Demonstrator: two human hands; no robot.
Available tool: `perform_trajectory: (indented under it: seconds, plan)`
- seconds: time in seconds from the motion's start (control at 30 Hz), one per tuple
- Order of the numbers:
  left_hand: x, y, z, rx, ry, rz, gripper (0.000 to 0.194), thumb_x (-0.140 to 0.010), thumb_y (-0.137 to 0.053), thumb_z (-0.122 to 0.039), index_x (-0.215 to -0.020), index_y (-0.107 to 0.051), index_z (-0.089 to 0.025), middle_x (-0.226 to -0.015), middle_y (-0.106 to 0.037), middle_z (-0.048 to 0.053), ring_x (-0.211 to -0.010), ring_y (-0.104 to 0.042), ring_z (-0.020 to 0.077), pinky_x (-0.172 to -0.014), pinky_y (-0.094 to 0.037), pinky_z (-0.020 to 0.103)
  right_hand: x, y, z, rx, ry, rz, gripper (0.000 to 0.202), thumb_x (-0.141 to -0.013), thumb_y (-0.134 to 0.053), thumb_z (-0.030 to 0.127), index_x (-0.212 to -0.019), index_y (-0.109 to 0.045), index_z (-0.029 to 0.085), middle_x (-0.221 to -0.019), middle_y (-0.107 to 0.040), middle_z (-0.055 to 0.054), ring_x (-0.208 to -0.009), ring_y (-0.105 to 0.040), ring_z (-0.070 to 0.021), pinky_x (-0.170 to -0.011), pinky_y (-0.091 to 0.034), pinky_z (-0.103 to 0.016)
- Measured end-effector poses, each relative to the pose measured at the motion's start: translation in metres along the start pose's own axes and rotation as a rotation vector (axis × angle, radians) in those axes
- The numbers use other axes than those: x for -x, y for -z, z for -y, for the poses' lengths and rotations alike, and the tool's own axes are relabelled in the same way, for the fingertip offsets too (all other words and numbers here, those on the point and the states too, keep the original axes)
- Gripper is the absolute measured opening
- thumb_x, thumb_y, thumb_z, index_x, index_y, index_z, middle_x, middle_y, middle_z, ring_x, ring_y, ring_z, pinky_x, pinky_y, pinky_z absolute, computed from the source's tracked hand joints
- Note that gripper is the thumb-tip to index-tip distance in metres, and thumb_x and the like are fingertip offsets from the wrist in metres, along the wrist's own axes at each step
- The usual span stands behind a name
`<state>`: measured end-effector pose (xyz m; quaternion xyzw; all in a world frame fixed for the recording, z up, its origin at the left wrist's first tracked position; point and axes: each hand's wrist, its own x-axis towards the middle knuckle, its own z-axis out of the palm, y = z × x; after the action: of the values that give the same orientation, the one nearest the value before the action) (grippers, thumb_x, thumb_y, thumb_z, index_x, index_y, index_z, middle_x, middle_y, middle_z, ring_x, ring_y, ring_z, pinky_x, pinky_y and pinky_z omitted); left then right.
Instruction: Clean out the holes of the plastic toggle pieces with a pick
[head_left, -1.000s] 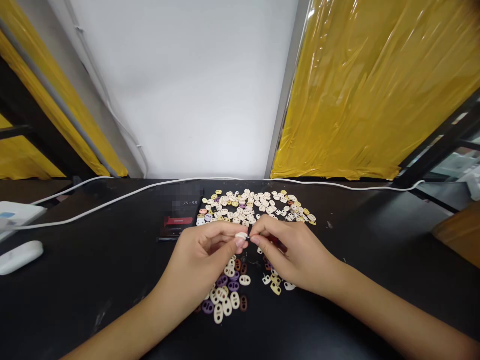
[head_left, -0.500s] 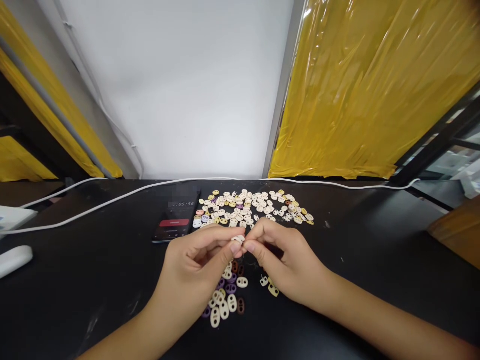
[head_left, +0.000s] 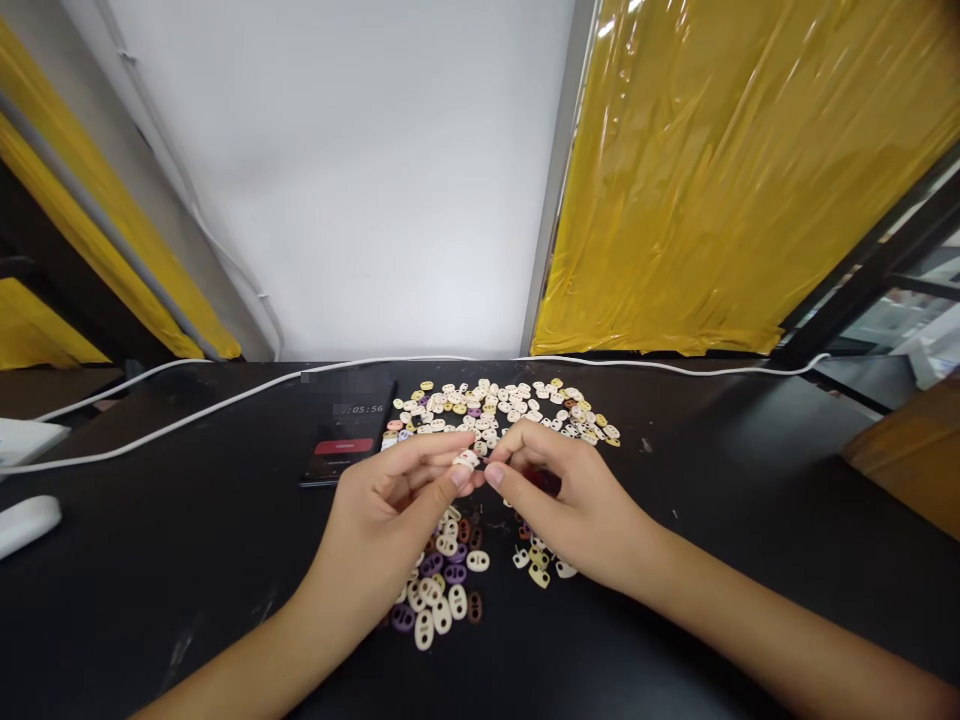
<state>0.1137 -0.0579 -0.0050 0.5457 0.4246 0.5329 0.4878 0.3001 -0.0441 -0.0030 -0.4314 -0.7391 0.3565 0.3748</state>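
Between the thumb and fingers of my left hand [head_left: 394, 505] is a small cream oval two-hole piece [head_left: 466, 459]. Close beside it, my right hand [head_left: 574, 500] is closed in a pinch with its fingertips nearly touching the left ones. Whatever those right fingertips hold is too small to make out. Below the left hand lies a pile of cream, purple and brown two-hole pieces [head_left: 457, 602]. A smaller group of yellow and cream pieces [head_left: 538, 576] sits partly under the right hand. Beyond both hands spreads a wide scatter of mostly cream pieces [head_left: 517, 400].
A phone [head_left: 341, 460] with a running timer display lies left of the scatter. One white cable [head_left: 247, 398] runs along the back of the black table [head_left: 225, 560]. At the far left is a white rounded object [head_left: 30, 525], and a cardboard box [head_left: 911, 470] stands at the right.
The camera view has shifted slightly. The fingertips have moved a little apart, and the cream piece has turned in my left hand. More of the group under my right hand now shows.
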Motion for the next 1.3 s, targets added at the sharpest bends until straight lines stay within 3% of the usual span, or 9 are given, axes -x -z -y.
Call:
perform_trajectory:
  seconds: [0.1, 0.2, 0.53, 0.73, 1.03, 1.3]
  plan:
    - [0.001, -0.002, 0.0, 0.029, 0.049, 0.06, 0.021, -0.081, -0.077, -0.017, -0.101, -0.075, -0.021, -0.08, -0.08, -0.001, -0.075, -0.074, 0.0103, -0.073, -0.059, 0.014, -0.002, -0.004, -0.002, -0.107, 0.008, -0.024, 0.009, -0.091, -0.061, 0.03, -0.089, -0.063, 0.021, -0.061, -0.052, 0.006, -0.057, -0.048, -0.0118, -0.059, -0.039, -0.027]
    - [0.003, -0.006, 0.0, 0.034, 0.09, 0.08, 0.02, -0.081, -0.076, -0.017, -0.1, -0.073, -0.019, -0.075, -0.078, 0.0, -0.072, -0.073, 0.0108, -0.07, -0.059, 0.015, -0.002, -0.006, 0.0, -0.137, 0.017, 0.001, 0.011, -0.09, -0.06, 0.026, -0.082, -0.064, 0.019, -0.066, -0.058, 0.003, -0.061, -0.051, -0.0125, -0.061, -0.041, -0.028]
    - [-0.004, 0.005, 0.0, -0.088, 0.05, 0.063, 0.011, -0.082, -0.076, -0.024, -0.092, -0.073, -0.019, -0.081, -0.077, 0.002, -0.077, -0.071, 0.0148, -0.073, -0.058, 0.023, -0.011, 0.007, 0.003, -0.36, -0.133, 0.053, 0.022, -0.086, -0.066, 0.035, -0.075, -0.061, 0.016, -0.061, -0.053, 0.004, -0.051, -0.04, -0.0075, -0.048, -0.033, -0.022]
    - [-0.007, 0.011, -0.001, -0.201, 0.083, 0.103, 0.007, -0.088, -0.066, -0.027, -0.089, -0.071, -0.022, -0.078, -0.071, 0.0, -0.073, -0.065, 0.0136, -0.064, -0.051, 0.022, -0.018, 0.018, -0.004, -0.274, -0.237, 0.041, 0.022, -0.083, -0.068, 0.035, -0.072, -0.062, 0.016, -0.053, -0.043, 0.007, -0.047, -0.03, -0.0065, -0.046, -0.025, -0.022]
    - [-0.002, 0.011, -0.007, -0.651, -0.086, 0.302, 0.018, -0.093, -0.049, -0.021, -0.089, -0.066, -0.023, -0.076, -0.064, -0.002, -0.07, -0.058, 0.0166, -0.064, -0.042, 0.029, -0.022, 0.023, -0.016, 0.009, -0.21, 0.065, 0.017, -0.083, -0.064, 0.027, -0.069, -0.062, 0.017, -0.05, -0.044, 0.008, -0.046, -0.035, -0.0072, -0.046, -0.025, -0.023]
    - [-0.002, 0.011, -0.008, -0.691, -0.128, 0.34, 0.022, -0.09, -0.047, -0.015, -0.09, -0.068, -0.023, -0.088, -0.066, 0.002, -0.082, -0.063, 0.0201, -0.074, -0.047, 0.033, -0.023, 0.027, -0.022, 0.17, -0.244, 0.09, 0.013, -0.079, -0.064, 0.025, -0.07, -0.068, 0.017, -0.049, -0.049, 0.006, -0.044, -0.04, -0.0084, -0.045, -0.027, -0.023]
